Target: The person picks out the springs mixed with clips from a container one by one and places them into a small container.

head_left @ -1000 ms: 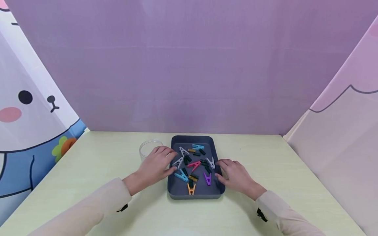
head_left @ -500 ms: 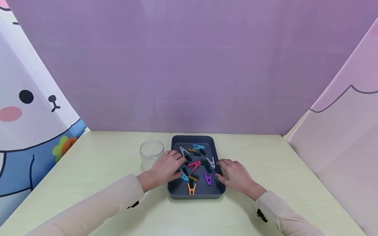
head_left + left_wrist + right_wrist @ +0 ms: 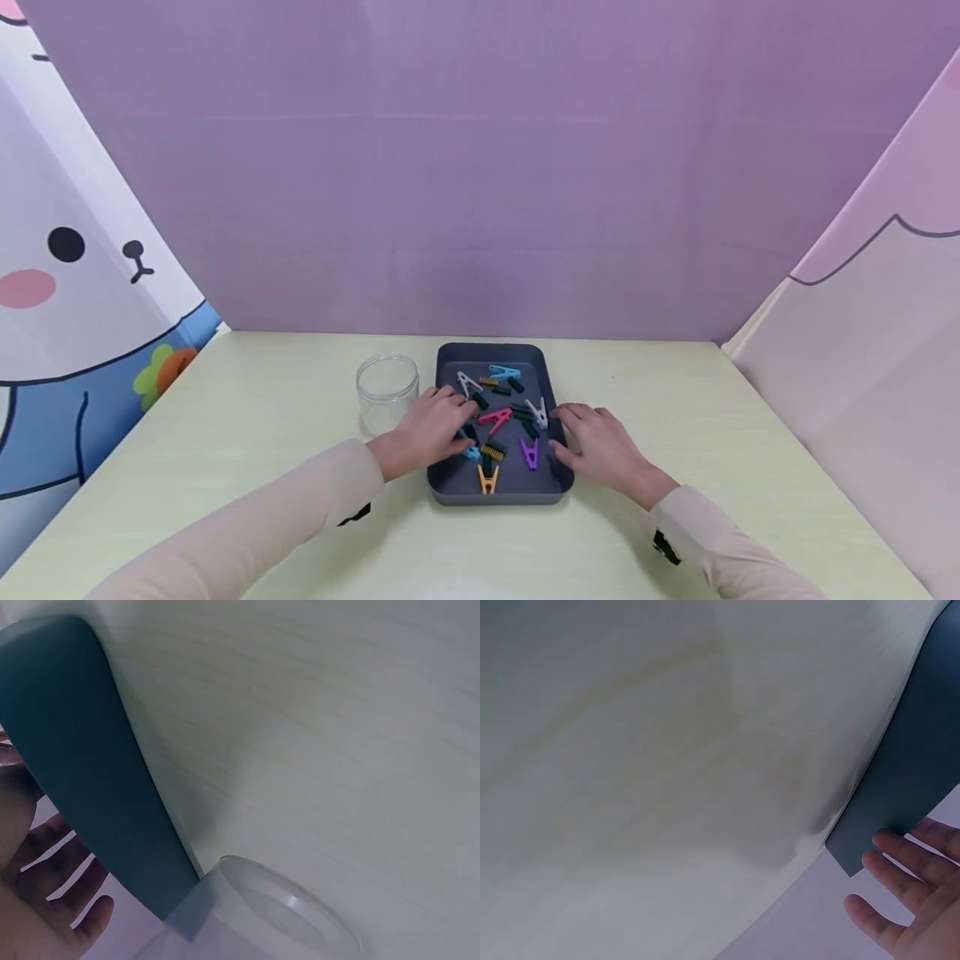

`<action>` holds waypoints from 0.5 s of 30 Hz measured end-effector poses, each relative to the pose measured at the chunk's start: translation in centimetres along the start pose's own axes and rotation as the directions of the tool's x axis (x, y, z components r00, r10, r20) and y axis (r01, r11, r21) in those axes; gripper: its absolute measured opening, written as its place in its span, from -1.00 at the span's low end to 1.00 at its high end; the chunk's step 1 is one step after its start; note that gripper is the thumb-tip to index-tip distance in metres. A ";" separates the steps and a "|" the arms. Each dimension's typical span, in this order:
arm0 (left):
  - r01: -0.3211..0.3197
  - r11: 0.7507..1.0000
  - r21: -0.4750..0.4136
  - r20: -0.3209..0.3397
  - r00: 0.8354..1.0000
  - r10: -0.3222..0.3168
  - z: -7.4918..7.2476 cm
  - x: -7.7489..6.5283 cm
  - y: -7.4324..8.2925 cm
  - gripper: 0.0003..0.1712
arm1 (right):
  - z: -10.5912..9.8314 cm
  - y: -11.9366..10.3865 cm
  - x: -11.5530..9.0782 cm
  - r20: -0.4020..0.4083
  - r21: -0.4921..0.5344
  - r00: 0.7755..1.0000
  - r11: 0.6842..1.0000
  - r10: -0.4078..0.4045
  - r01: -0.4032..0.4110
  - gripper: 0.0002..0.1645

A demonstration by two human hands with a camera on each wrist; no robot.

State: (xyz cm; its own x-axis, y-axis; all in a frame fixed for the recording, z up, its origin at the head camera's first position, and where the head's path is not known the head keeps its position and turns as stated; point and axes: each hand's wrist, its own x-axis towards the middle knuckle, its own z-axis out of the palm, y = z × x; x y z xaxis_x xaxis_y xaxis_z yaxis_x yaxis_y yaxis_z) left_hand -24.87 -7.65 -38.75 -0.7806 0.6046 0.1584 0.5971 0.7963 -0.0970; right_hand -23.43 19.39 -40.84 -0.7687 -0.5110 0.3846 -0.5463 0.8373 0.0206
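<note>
A dark grey tray (image 3: 501,492) holds several small plastic clips shaped like clothespins, among them a red one (image 3: 495,419), a purple one (image 3: 529,454) and an orange one (image 3: 488,480). Small dark ridged pieces (image 3: 522,412) and yellow ridged ones (image 3: 492,452) lie between them. My left hand (image 3: 431,429) reaches over the tray's left side, thumb and fingers apart, partly covering a blue clip (image 3: 471,452). In the left wrist view the tray wall hides some of its fingers. My right hand (image 3: 603,450) rests at the tray's right rim, fingers extended, close to a pale clip (image 3: 537,412).
A clear round jar (image 3: 387,387) without a lid stands left of the tray, behind my left hand. The pale table (image 3: 637,375) ends at a purple cloth backdrop (image 3: 480,208), with printed cloth (image 3: 75,317) at the left.
My left hand has moved right, from the tray's left edge farther over the tray, and now covers the pale clip there. The jar is less hidden. My right hand stays put.
</note>
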 end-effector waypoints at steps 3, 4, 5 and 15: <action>0.013 1.000 0.000 0.015 1.000 -0.013 0.2 0.2 0.0 -0.49 | 0.0 0.0 0.0 -0.004 0.002 1.000 1.000 -0.003 0.003 -0.53; 0.017 1.000 -0.002 0.020 1.000 -0.017 0.3 0.3 0.0 -0.49 | 0.0 0.0 0.0 -0.004 0.004 1.000 1.000 -0.003 0.003 -0.53; 0.022 1.000 -0.006 0.026 0.999 -0.022 0.3 0.3 0.1 -0.49 | 0.0 0.0 0.0 -0.004 0.006 1.000 1.000 -0.003 0.003 -0.53; 0.024 0.998 -0.054 0.005 1.000 -0.024 0.6 0.7 0.0 -0.54 | 0.1 0.0 0.0 -0.009 0.017 1.000 1.000 0.009 -0.008 -0.53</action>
State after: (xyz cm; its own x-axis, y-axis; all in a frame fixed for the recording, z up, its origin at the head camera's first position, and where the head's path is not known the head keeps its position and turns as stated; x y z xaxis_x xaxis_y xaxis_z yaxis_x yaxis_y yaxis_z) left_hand -25.49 -7.23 -39.20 -0.7955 0.5857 0.1554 0.5875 0.8083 -0.0395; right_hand -23.44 19.37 -40.94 -0.7704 -0.5021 0.3929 -0.5454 0.8382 0.0018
